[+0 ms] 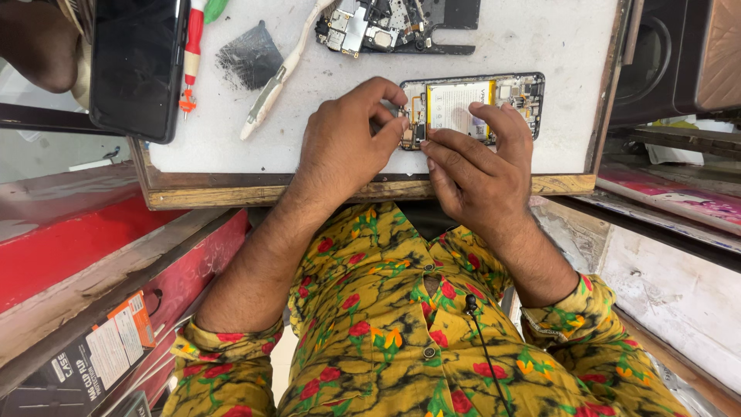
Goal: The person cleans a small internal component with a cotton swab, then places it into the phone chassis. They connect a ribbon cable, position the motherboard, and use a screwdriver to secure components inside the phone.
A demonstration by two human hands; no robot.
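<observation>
head cam looking straight down at my bench. the opened phone (pixel 471 108) lies back-off on the white work mat (pixel 540 46), close to the mat's near edge, its pale battery showing in the middle. my left hand (pixel 343 143) sits at the phone's left end, fingers curled in with thumb and forefinger pinched together right at the corner of the frame. can't tell whether something tiny is between them, too small to see. my right hand (pixel 478 166) rests on the phone's near edge, fingers loosely bent and lying on the battery area, pressing rather than gripping.

beyond the phone, at the mat's far edge, sits a stripped circuit board assembly (pixel 397 23). left of the phone lie a white toothbrush (pixel 282 73), then a dark square of mesh-like sheet (pixel 248 58), then a red-handled tool (pixel 191 54). furthest left of the phone a black phone with a dark screen (pixel 137 66) hangs over the mat's left edge.
</observation>
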